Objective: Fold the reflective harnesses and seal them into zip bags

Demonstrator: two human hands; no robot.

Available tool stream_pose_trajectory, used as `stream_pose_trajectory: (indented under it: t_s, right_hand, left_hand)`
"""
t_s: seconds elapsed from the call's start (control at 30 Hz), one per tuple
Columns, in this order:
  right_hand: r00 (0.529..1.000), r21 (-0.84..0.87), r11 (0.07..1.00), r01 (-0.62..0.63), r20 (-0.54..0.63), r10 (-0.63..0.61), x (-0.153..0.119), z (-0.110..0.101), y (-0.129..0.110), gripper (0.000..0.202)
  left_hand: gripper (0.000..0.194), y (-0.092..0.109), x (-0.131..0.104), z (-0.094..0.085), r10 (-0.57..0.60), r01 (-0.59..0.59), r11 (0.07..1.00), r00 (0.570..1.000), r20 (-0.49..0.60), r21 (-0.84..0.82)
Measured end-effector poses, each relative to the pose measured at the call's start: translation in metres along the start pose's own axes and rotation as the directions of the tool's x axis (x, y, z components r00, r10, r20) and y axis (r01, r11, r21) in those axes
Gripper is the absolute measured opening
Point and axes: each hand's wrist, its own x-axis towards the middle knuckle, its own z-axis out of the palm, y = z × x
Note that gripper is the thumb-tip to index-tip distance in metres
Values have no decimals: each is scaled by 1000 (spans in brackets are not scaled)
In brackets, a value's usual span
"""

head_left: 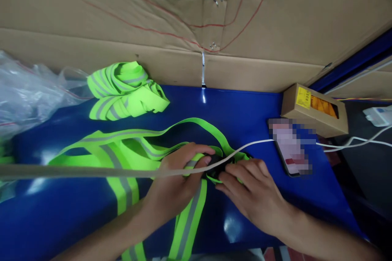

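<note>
A: What is standing at the back?
B: A brown cardboard panel [92,12], with red lines curving across it. Before it, the blue worktop [235,110] is carrying everything else.
A: And on that?
B: A clear plastic bag [27,94] is slumping at the far left. Loose strapping [131,163], neon green with a grey stripe, is looping over the middle and running toward the near edge. A white cable [255,142] is crossing in front of the hands.
A: Behind the strapping?
B: A folded neon bundle [128,98] is lying near the panel. At the back right, a small cardboard box [306,116] is showing something orange.
A: The hands?
B: The left hand [180,183] is pinching a fold of strapping; its grip is closed. The right hand [251,187] is gripping a black piece [217,173] between the hands, its fingers hiding the exact contact. A phone [288,147], partly blurred, is lying to the right.
</note>
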Motion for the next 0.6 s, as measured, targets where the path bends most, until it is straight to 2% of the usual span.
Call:
stream_pose_trajectory:
  t_s: [0.1,0.2,0.3,0.43,0.5,0.57,0.6]
  right_hand:
    - [983,10,997,80,167,-81,0,0,1,16]
    - [959,29,992,125,252,-128,-1,-3,5,17]
    - [970,33,992,125,206,-129,-2,-7,11,8]
    - [992,49,993,108,59,-111,-4,-19,21,28]
    - [995,63,994,93,20,-95,-4,-26,26,26]
    - [996,109,991,77,31,-81,-4,-30,32,24]
    - [996,139,988,64,60,-73,-4,-30,34,22]
  left_hand:
    - [12,1,4,-3,-4,5,1000,999,-38,12]
    - [13,0,8,-8,-76,78,997,993,-94,15]
    - [14,-1,12,-13,-94,93,995,995,-39,-17]
    - [13,0,19,-23,-92,93,995,995,45,-22]
    - [14,1,18,-32,-70,73,997,987,145,-13]
    - [29,1,8,-44,-1,-3,1000,961,276,14]
    - [36,1,-1,-50,28,-39,999,952,304,28]
